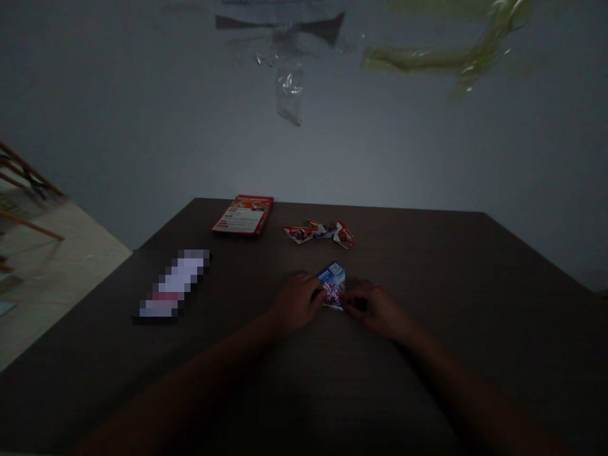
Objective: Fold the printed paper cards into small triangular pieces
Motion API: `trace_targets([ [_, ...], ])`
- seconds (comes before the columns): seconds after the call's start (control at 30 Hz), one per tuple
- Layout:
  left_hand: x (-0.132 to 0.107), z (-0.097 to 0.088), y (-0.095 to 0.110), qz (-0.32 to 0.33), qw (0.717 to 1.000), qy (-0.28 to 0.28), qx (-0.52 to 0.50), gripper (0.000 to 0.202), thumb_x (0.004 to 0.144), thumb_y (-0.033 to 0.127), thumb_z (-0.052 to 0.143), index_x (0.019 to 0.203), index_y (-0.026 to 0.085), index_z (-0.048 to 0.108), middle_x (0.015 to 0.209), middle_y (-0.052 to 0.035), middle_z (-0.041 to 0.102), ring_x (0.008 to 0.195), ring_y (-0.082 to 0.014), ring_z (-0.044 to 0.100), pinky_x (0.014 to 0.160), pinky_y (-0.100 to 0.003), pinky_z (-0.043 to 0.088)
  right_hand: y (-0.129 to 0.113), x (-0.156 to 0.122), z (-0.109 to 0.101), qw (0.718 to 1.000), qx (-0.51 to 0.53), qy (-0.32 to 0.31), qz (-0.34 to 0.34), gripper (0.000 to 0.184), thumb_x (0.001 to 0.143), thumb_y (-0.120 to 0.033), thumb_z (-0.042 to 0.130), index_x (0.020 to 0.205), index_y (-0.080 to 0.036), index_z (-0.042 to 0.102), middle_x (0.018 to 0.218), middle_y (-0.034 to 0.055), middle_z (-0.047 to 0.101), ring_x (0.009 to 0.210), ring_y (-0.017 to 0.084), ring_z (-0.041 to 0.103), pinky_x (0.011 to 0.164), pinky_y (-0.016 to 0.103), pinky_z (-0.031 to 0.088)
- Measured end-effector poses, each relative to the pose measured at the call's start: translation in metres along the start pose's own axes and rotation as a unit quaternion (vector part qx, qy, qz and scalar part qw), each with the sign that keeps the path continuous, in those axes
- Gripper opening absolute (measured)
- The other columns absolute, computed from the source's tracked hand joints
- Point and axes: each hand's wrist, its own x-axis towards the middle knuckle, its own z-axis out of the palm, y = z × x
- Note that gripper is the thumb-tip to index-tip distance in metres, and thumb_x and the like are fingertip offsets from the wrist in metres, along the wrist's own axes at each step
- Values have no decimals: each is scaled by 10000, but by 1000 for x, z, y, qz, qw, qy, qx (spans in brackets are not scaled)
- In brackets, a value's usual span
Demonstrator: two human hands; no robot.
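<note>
The room is dim. Both hands meet near the middle of a dark wooden worktop (451, 304), over a small printed paper (334, 283) in blue, white and red. The paper lies on the worktop between the hands, with its upper blue corner showing free above them.

The left hand (295, 305) is curled, its fingers (317, 292) drawn in close on the paper's left edge. The right hand (375, 310) comes in from the other side, its fingers (349, 305) narrowed to a pinch at the lower right corner. In this light I cannot tell whether they lift the sheet or only press it flat.

Judging by its look, the paper is thin, very light and glossy. It would probably bend and crease at a touch, slide easily on the smooth wood and tear if pulled hard. The edges and corners look like the best places to hold it, with one hand pinning it down so it does not slip.

Just beyond the hands lies a small cluster of folded paper pieces (319, 232) in similar colours. Further back and to the left is a red printed card (243, 214), lying flat. A long pale object (173, 285) lies well to the left of the hands, too blurred to identify.

On the grey wall behind, scraps of clear tape (289, 95) and a greenish strip (427, 59) cling high up. Wooden bars (23, 183) show at the far left over a pale floor.
</note>
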Motion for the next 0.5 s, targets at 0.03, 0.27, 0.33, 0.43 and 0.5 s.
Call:
trace_targets([
  [0.03,1,1,0,-6,1000,0,8,199,894,284,424,843,161,572,852,-57,592,816,-175,535,716,-290,417,0,0,0,1000,0,-3,1,148,762,-149,579,838,-212,689,697,7,657,618,140,565,615,263,405],
  [0.27,2,3,3,-41,998,-6,46,197,881,305,451,835,163,578,853,-63,593,799,-182,548,719,-307,426,-2,0,-1,1000,5,-3,9,153,793,-187,560,867,-212,692,709,9,665,635,148,577,631,270,414],
  [0.33,3,3,3,-44,998,-6,54,200,879,310,453,836,162,580,857,-65,597,791,-183,550,712,-308,427,-3,0,-1,1000,7,-3,4,161,820,-196,536,859,-210,692,729,14,672,660,151,583,645,272,413],
  [0.43,3,2,2,-46,997,-6,64,207,879,318,450,829,165,580,848,-61,601,777,-181,552,698,-304,427,-4,0,-1,1000,11,-6,7,155,831,-232,540,850,-205,691,730,14,673,637,143,577,626,267,407],
  [0.5,3,2,2,-48,996,-7,69,215,879,326,448,827,165,580,843,-62,602,771,-183,555,691,-305,428,-3,0,1,1000,10,-3,14,139,819,-256,563,838,-204,690,709,9,667,623,142,573,608,264,401],
])
